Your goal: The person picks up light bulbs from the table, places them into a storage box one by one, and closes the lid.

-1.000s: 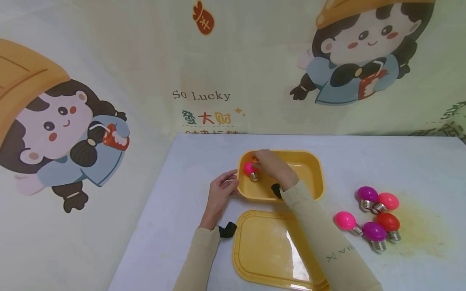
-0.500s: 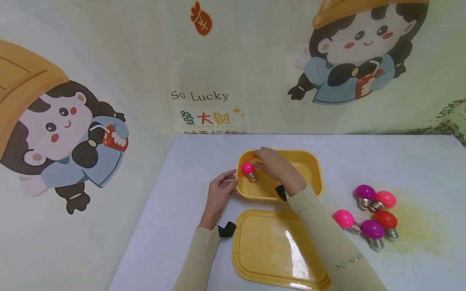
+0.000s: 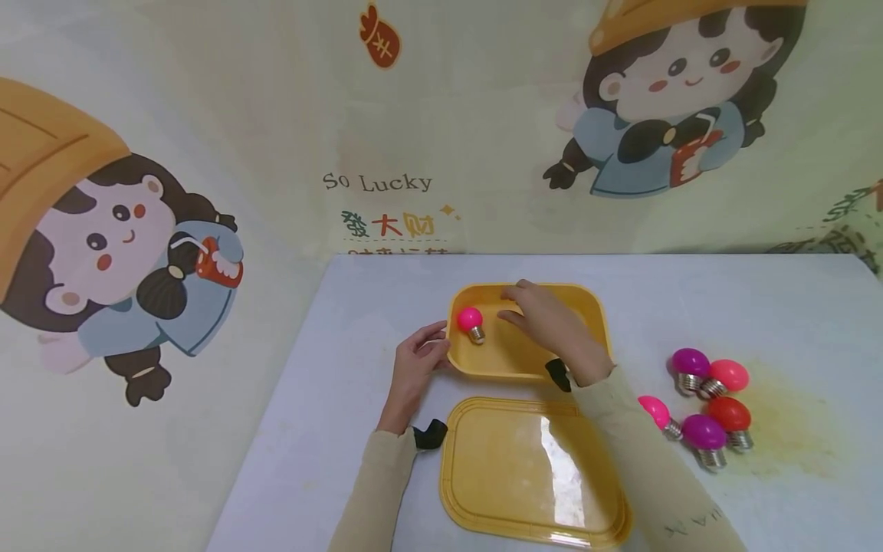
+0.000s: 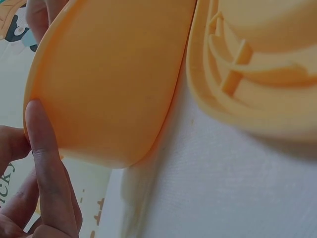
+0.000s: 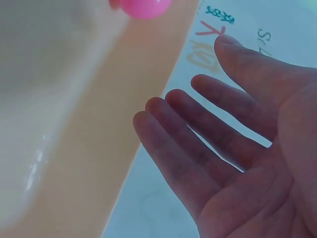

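Right hand (image 3: 548, 318): over the yellow plastic box (image 3: 507, 356), holding nothing; in the right wrist view its fingers are spread, with the thumb well apart from them. Left hand (image 3: 414, 368): at the outside of the box's left end, fingers relaxed and touching the wall, not wrapped round it; how hard they press cannot be told.

Inside the box, one hot-pink round bulb (image 3: 471, 318) lies on its side near the left wall, its metal screw base pointing to the near side. The flat yellow lid (image 3: 497, 475) lies on the white table (image 3: 310, 460), on the near side of the box. To the right, five more bulbs lie close together: two purple (image 3: 690, 364) (image 3: 704, 433), one coral-pink (image 3: 729, 375), one red (image 3: 730, 412) and one hot-pink (image 3: 651, 410), the last partly hidden by the right sleeve (image 3: 628, 437).

Hazards, in my judgement: the sleeve crosses in front of that hidden bulb, contact not determinable; a low sweep of the forearm could roll it into its neighbours. It could also drag the lid askew. Should the left hand tip or jolt the box, the bulb inside, being round-headed, would likely roll and knock the wall. Whether the bulbs are glass cannot be told; if so, hard knocks could crack them
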The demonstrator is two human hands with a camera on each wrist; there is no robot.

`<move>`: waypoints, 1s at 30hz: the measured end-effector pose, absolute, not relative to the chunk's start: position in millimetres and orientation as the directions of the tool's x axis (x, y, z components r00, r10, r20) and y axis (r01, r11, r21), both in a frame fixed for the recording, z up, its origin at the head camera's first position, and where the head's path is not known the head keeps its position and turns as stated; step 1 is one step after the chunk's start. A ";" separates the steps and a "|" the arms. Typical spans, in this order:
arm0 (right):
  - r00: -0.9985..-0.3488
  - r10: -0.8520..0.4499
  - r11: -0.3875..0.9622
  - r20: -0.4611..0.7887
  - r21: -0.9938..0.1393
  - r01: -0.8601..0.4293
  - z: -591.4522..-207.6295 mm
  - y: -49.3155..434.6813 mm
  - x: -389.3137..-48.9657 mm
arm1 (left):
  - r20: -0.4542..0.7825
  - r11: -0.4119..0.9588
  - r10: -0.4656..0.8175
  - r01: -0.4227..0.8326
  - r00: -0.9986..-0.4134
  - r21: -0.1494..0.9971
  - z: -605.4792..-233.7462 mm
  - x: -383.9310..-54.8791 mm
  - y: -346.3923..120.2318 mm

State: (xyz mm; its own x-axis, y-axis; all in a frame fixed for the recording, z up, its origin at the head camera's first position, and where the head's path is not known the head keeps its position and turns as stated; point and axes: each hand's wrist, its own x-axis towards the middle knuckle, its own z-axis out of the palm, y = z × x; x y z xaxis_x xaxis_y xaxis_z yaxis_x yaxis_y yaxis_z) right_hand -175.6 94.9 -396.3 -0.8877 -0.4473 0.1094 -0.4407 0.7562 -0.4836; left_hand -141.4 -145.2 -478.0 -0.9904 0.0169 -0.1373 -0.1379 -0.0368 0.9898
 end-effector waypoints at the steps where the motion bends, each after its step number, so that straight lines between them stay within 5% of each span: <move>1: -0.885 -0.449 0.756 0.123 -0.476 -0.450 -396.3 97.2 -174.4 | -0.137 -0.036 0.020 -0.137 -0.990 0.990 -477.6 -141.4 -145.3; 30: -0.875 -0.417 0.785 0.245 -0.388 -0.483 -391.0 159.3 -128.7 | -0.106 -0.069 0.023 -0.107 -0.994 0.992 -479.5 -139.3 -144.3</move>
State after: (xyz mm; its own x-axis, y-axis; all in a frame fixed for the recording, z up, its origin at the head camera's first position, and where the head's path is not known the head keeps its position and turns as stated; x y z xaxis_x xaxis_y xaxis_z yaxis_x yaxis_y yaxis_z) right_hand -128.7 159.3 -391.0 -0.8753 -0.4170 0.2450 -0.4827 0.7851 -0.3882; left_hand -139.3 -144.3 -479.5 -0.9941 0.0231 -0.1058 -0.1071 -0.0689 0.9919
